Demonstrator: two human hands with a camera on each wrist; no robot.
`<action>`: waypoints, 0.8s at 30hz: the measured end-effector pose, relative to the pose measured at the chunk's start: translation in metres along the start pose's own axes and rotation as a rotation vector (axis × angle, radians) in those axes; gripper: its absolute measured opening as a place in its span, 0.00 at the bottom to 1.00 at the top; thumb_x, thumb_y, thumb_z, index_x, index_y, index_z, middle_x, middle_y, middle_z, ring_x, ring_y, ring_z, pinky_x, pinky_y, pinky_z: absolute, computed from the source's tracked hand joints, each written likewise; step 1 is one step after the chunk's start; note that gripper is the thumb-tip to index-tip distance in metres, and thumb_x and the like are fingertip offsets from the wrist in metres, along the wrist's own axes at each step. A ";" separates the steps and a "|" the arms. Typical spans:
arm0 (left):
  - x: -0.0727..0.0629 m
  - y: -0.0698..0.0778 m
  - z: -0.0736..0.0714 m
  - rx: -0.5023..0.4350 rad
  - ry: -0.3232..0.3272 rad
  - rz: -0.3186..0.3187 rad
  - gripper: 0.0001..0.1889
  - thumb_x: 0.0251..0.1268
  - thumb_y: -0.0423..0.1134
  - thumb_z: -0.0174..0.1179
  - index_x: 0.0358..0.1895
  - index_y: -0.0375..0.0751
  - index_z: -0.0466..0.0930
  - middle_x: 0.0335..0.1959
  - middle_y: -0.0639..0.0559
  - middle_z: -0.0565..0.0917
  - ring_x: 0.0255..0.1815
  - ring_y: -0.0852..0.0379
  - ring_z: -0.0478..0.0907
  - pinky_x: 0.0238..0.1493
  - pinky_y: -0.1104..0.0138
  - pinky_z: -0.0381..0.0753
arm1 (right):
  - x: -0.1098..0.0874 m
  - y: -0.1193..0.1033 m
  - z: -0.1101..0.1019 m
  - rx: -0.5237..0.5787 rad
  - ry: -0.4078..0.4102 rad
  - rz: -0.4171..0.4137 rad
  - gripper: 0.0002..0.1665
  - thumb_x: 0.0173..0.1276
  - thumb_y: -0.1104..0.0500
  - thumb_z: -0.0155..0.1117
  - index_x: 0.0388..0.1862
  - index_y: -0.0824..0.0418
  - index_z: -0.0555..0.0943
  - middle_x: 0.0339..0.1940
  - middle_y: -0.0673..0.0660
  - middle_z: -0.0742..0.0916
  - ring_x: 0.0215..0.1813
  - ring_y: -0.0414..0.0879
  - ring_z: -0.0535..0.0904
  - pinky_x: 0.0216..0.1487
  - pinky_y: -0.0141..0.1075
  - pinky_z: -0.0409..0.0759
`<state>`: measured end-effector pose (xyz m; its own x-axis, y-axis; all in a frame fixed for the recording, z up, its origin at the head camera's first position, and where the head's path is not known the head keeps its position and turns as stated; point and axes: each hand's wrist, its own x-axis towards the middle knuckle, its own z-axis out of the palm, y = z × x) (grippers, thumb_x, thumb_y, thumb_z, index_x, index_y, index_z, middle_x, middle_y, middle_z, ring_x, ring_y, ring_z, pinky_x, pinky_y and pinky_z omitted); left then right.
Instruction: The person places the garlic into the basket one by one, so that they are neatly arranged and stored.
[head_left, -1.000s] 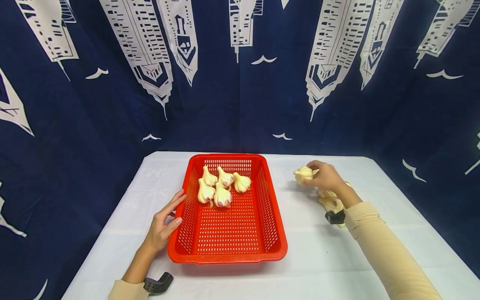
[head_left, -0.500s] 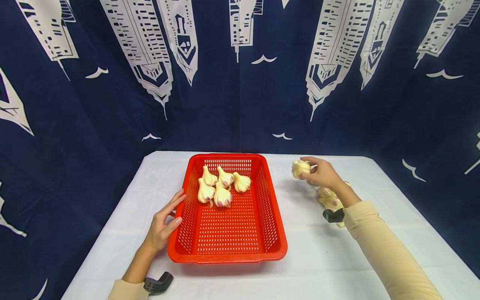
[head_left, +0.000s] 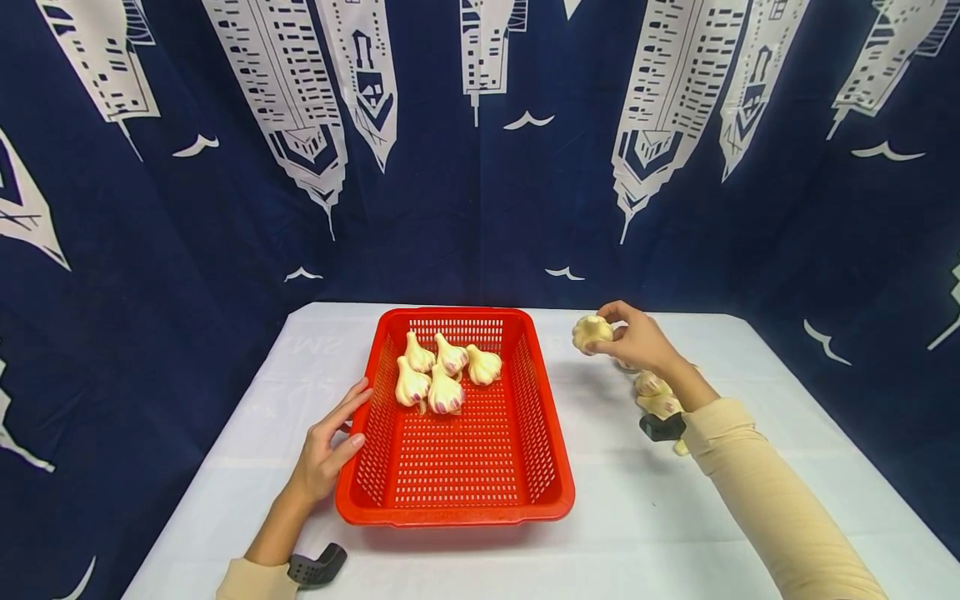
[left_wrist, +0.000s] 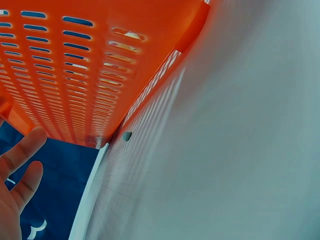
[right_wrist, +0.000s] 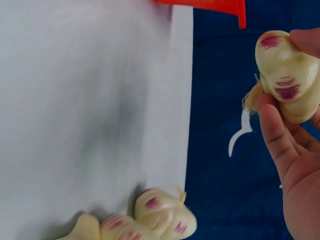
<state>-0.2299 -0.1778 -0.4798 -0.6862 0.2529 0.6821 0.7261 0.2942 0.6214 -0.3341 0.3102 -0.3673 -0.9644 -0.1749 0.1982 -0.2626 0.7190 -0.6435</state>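
Note:
My right hand [head_left: 641,340] pinches a garlic bulb [head_left: 592,334] above the far right of the table. In the right wrist view the held bulb [right_wrist: 287,77] shows purple streaks and a tuft of root fibres. A red perforated basket [head_left: 454,517] stands in the middle, with several garlic bulbs [head_left: 446,390] grouped in its far left part. Against the basket's left rim rests my left hand [head_left: 324,462], fingers extended. The left wrist view shows its fingers [left_wrist: 27,182] beside the basket's slotted wall [left_wrist: 75,60].
More garlic bulbs [head_left: 660,404] lie on the right of the white-covered table [head_left: 615,517], partly hidden under my right wrist. A navy curtain [head_left: 480,233] printed with white buildings hangs behind the table. Dark straps [head_left: 318,567] are on both wrists.
My right hand has moved up and left with the garlic bulb, away from the other bulbs on the right. The left hand and the basket have stayed in place.

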 end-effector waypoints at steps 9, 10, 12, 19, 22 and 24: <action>0.002 0.002 0.000 0.002 0.001 0.016 0.30 0.56 0.29 0.52 0.66 0.29 0.71 0.72 0.35 0.67 0.66 0.63 0.70 0.42 0.67 0.72 | 0.003 -0.015 0.001 0.101 -0.006 -0.084 0.36 0.56 0.55 0.77 0.60 0.66 0.74 0.53 0.65 0.81 0.39 0.52 0.83 0.35 0.34 0.81; 0.002 0.002 0.000 0.003 0.001 0.015 0.30 0.56 0.30 0.52 0.66 0.29 0.71 0.72 0.35 0.67 0.66 0.63 0.70 0.42 0.67 0.72 | 0.003 -0.016 0.001 0.115 -0.012 -0.089 0.37 0.56 0.56 0.77 0.62 0.66 0.74 0.54 0.66 0.81 0.40 0.53 0.84 0.36 0.34 0.81; 0.002 0.002 0.000 0.004 -0.001 0.007 0.30 0.56 0.30 0.52 0.66 0.29 0.71 0.72 0.36 0.67 0.66 0.63 0.70 0.43 0.67 0.72 | 0.003 -0.018 0.002 0.125 -0.024 -0.096 0.37 0.57 0.56 0.76 0.64 0.66 0.74 0.55 0.66 0.81 0.41 0.54 0.84 0.36 0.34 0.82; 0.000 0.001 0.000 0.005 -0.004 -0.003 0.30 0.56 0.30 0.52 0.66 0.29 0.71 0.72 0.36 0.67 0.64 0.64 0.71 0.43 0.66 0.72 | 0.004 -0.029 0.004 0.077 -0.043 -0.112 0.35 0.57 0.53 0.77 0.60 0.66 0.76 0.51 0.64 0.82 0.41 0.54 0.84 0.37 0.36 0.80; 0.001 0.002 0.000 0.002 0.002 0.016 0.30 0.56 0.29 0.52 0.66 0.29 0.71 0.71 0.35 0.67 0.64 0.63 0.71 0.42 0.67 0.72 | 0.005 -0.034 0.006 0.054 -0.051 -0.122 0.35 0.55 0.52 0.78 0.58 0.66 0.77 0.48 0.62 0.83 0.41 0.53 0.83 0.37 0.38 0.80; 0.002 0.003 0.000 0.001 0.006 0.029 0.30 0.55 0.29 0.53 0.66 0.29 0.72 0.71 0.34 0.67 0.64 0.62 0.71 0.42 0.68 0.72 | 0.006 -0.040 0.007 0.050 -0.060 -0.129 0.35 0.54 0.52 0.78 0.57 0.66 0.77 0.47 0.62 0.83 0.41 0.53 0.83 0.38 0.40 0.81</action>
<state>-0.2287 -0.1761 -0.4768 -0.6646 0.2554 0.7021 0.7456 0.2877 0.6011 -0.3293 0.2760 -0.3456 -0.9223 -0.3043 0.2381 -0.3840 0.6537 -0.6521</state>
